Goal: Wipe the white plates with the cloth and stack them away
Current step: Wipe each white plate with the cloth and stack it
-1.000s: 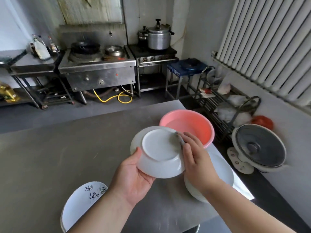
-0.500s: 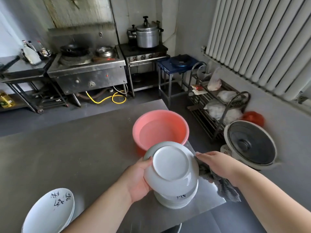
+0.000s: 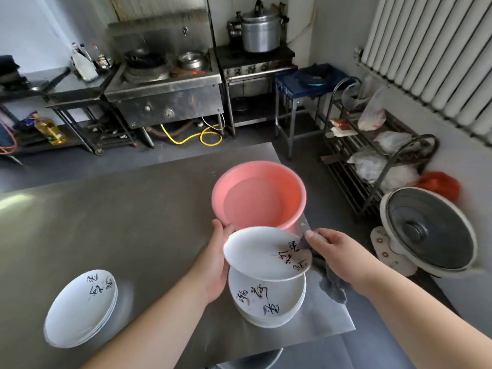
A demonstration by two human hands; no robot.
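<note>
My left hand (image 3: 214,262) grips the left rim of a white plate (image 3: 262,255) with black calligraphy, held face up just above a stack of similar plates (image 3: 269,302) near the table's right front corner. My right hand (image 3: 336,253) holds a dark grey cloth (image 3: 331,282) and presses it against the plate's right edge; the rest of the cloth hangs below the hand. A second, smaller stack of white plates (image 3: 80,308) sits at the front left of the steel table (image 3: 119,222).
A pink plastic basin (image 3: 259,194) stands on the table right behind the held plate. Off the table's right edge are a floor fan (image 3: 428,233) and a wire rack (image 3: 372,155) with bags. Stoves and a pressure cooker line the far wall.
The plate was bottom up in my left hand; it is now turned face up over the right stack. My right hand with the cloth has moved onto its right rim.
</note>
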